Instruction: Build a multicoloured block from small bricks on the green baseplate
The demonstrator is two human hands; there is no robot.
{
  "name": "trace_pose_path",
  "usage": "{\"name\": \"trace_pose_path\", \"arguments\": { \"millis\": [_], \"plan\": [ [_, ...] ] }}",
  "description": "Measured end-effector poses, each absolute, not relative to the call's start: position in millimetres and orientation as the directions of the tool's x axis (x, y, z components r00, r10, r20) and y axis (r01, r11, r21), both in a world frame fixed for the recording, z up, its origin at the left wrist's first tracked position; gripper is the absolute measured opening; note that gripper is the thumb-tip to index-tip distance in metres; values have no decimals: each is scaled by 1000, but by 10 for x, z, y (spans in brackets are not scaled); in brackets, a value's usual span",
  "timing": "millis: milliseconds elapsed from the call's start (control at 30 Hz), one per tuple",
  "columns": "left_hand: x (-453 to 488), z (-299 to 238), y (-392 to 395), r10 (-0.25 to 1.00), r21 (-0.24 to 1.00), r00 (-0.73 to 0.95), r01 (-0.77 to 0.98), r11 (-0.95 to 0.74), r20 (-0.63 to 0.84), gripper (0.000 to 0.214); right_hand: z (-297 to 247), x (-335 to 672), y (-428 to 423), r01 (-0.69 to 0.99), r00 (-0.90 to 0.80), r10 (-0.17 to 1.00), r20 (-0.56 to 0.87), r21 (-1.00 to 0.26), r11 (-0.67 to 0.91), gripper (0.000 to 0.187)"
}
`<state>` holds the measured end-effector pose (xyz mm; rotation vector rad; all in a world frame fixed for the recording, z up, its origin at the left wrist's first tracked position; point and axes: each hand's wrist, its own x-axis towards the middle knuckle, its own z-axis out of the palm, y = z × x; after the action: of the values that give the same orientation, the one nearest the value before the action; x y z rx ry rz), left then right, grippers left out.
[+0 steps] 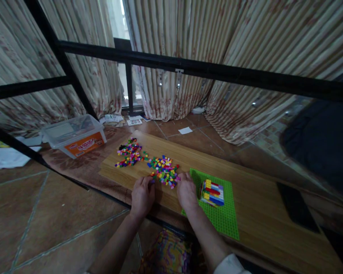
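Small toy bricks of many colours lie in a loose pile on the wooden board, between my two hands. At the pile's near left edge is my left hand, fingers pinched together with a bit of a purple brick showing at the tips. My right hand is closed at the pile's right side, a pinkish brick at its fingertips. Just right of that hand, a green baseplate carries a block-shaped build of striped red, yellow, white and blue bricks.
A second brick heap sits farther left on the wooden board. A dark flat object lies at the board's right. Beyond the left end stands a clear plastic box with an orange label. A black metal bar crosses in front of curtains.
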<state>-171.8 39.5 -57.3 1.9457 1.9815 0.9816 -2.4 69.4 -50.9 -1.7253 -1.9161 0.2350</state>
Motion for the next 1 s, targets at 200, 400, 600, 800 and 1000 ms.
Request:
{"name": "trace_pose_path", "arguments": {
  "millis": [200,400,600,800,1000],
  "plan": [
    [-1724,-537,380,945,623,-132,777,-90,300,20,-176,209,206,754,26,953,303,-631,181,21],
    [-1509,-411,331,931,692,-170,714,-109,323,21,28,1027,-45,447,309,933,187,-894,31,33],
    [-1065,-153,317,920,714,-39,644,-275,389,21,-74,1432,231,409,243,967,77,-912,-30,41],
    [-712,0,417,946,780,145,537,-320,289,22,-82,1496,462,512,72,992,105,-858,54,37],
    [-490,-6,510,950,831,207,465,-306,234,22,43,1577,508,590,-65,990,126,-795,140,31]
  ]
}}
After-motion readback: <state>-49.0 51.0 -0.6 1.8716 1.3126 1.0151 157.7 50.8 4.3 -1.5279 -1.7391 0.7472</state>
